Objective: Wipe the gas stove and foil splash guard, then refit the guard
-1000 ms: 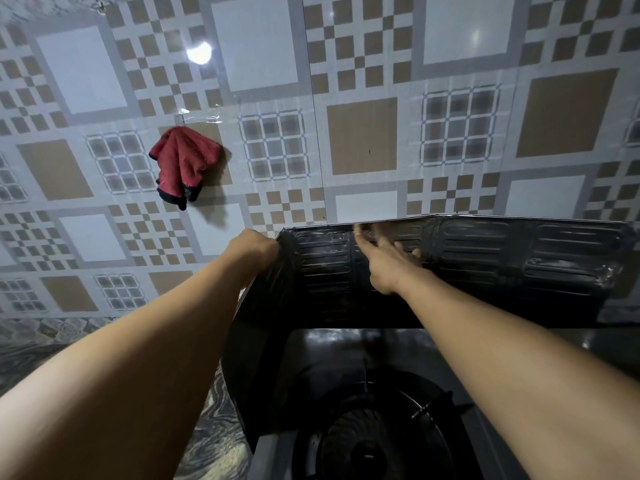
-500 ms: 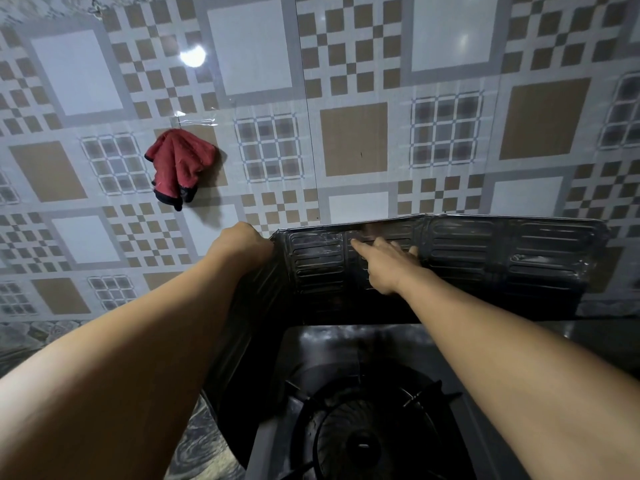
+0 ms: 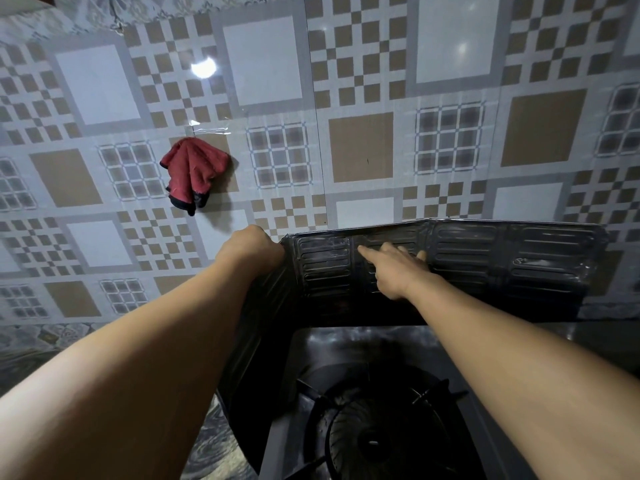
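Left hand point(image 3: 251, 249) clenched on guard's point(image 3: 485, 261) top left corner, at fold. Right hand point(image 3: 394, 268) released, flat, fingers point(image 3: 367, 252) spread against back panel just right of that fold. Guard stands behind stove point(image 3: 374, 393), long axis running left-right along tiled wall point(image 3: 363, 147), side wing coming near down stove's left edge. Red cloth point(image 3: 194, 171) hangs on wall, far left, untouched. Refit under way, I'd judge: far right end beyond both hands, right hand nearer.

Dim kitchen light: a lamp's glare spot point(image 3: 203, 68) shines on the glossy tiled wall point(image 3: 360, 147), the gas stove point(image 3: 374, 427) sinks into shadow, and wide-angle distortion bends the edges.
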Tool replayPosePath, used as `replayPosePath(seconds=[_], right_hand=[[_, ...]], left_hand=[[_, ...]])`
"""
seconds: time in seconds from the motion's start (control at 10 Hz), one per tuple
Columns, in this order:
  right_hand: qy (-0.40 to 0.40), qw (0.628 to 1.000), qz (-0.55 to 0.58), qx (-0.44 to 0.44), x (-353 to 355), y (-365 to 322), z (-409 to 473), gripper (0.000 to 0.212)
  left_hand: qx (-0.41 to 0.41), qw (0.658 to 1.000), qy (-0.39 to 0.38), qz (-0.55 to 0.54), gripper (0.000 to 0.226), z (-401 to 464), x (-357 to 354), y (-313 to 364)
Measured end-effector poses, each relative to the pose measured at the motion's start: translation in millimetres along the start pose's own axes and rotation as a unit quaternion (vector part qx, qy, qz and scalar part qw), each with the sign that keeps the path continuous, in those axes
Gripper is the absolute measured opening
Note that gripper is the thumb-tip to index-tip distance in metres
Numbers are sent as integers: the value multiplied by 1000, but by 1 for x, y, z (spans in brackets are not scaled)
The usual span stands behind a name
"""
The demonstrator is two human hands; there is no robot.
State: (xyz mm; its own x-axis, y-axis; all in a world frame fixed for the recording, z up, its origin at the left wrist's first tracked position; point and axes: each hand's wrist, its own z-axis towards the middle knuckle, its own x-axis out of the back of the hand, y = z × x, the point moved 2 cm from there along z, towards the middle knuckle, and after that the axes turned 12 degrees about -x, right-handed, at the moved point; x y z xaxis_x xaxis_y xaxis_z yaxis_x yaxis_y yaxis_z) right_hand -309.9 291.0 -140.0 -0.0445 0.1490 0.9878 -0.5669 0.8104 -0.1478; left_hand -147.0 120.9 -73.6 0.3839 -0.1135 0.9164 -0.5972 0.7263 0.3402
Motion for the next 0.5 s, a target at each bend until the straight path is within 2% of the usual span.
replayPosePath(seconds=[0.2,0.3,0.4,0.5], right_hand=[[15,1000,1,8,6,-5,-16,81],[31,999,7,12,8,-3,-28,69],[37,998,46,18,17,-7,-50,47],[93,988,120,33,22,-11,-81,28]], left_hand=[[-5,1000,7,-9,27,-11,5,-2],[-17,999,11,-27,26,-22,10,-4],[-36,998,21,-43,27,-39,20,-5],[-97,992,76,-35,31,-64,29,0]])
